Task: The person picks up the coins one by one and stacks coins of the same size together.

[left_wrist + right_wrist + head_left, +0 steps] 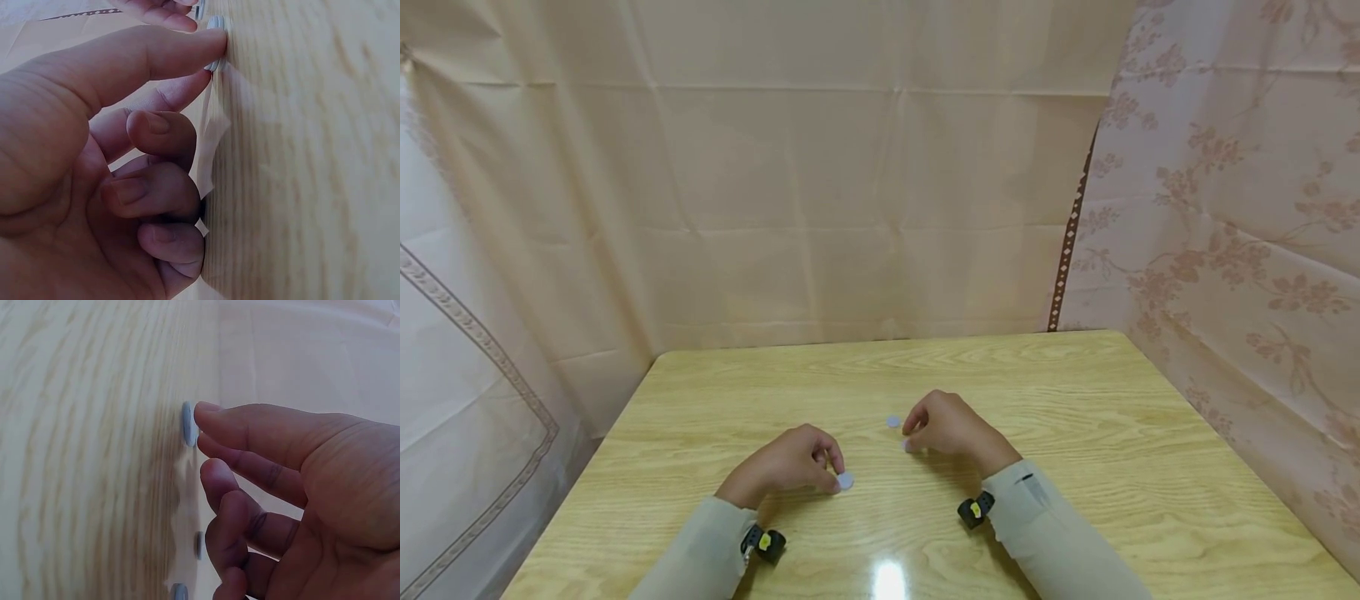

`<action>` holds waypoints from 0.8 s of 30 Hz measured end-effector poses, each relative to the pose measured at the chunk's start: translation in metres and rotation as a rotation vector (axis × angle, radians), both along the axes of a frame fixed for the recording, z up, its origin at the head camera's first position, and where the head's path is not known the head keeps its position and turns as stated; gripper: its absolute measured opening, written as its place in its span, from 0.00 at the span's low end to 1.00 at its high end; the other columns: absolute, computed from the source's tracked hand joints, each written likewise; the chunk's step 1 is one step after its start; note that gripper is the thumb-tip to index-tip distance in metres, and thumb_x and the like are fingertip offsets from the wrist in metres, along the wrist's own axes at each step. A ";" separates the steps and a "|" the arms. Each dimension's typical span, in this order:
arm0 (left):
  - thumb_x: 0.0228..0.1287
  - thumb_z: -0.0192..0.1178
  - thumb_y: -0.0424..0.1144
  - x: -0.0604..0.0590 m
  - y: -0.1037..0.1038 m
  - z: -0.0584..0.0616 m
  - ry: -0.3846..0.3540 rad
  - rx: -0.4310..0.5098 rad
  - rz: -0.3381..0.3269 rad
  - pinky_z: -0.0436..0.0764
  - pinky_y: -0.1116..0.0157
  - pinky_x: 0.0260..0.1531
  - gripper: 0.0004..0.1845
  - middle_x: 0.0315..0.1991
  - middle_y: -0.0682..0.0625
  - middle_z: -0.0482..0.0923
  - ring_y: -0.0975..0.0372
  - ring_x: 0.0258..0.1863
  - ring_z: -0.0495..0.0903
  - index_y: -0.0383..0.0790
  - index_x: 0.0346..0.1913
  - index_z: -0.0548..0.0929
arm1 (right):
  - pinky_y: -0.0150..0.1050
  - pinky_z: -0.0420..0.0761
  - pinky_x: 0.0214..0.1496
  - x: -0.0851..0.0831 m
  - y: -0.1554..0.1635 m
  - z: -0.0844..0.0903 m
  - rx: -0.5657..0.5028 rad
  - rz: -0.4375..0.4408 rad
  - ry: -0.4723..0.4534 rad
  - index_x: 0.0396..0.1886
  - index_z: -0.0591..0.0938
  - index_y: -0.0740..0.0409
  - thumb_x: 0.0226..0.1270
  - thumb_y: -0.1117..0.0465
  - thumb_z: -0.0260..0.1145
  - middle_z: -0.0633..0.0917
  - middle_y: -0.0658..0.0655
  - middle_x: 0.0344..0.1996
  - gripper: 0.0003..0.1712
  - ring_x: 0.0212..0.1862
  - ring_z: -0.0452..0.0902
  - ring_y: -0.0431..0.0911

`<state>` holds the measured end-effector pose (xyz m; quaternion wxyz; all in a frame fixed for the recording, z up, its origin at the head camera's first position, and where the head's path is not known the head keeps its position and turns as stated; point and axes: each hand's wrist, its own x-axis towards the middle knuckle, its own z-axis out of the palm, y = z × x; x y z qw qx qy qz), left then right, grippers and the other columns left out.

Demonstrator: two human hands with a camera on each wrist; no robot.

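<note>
Near the middle of the wooden table, my left hand (pixel 793 461) pinches the edge of a small pale round disc (pixel 846 480) between thumb and forefinger. In the left wrist view this disc (pixel 215 37) looks layered, perhaps more than one piece; the other fingers curl in toward the palm. Farther right and back, my right hand (pixel 951 425) has its thumb and forefinger at another pale disc (pixel 906 446), partly covered by the fingertips. The right wrist view shows that disc (pixel 189 424) close to the tabletop, between the two fingertips. A third disc (pixel 892 422) lies flat just beyond.
The wood-grain table (pixel 700 392) has rounded far corners. Beige cloth (pixel 850 208) hangs behind it, with flowered cloth (pixel 1247 208) on the right and pale cloth (pixel 467 400) on the left. Each wrist wears a small black camera (pixel 976 510).
</note>
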<state>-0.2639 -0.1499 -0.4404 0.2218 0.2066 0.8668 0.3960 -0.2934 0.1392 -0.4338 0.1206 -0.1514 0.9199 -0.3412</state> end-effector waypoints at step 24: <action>0.55 0.78 0.35 0.001 -0.001 -0.001 0.001 -0.017 0.010 0.67 0.67 0.21 0.08 0.19 0.55 0.70 0.63 0.19 0.65 0.44 0.35 0.87 | 0.41 0.82 0.41 0.002 0.001 -0.005 -0.003 0.001 -0.006 0.34 0.91 0.49 0.54 0.60 0.83 0.88 0.46 0.35 0.09 0.37 0.81 0.43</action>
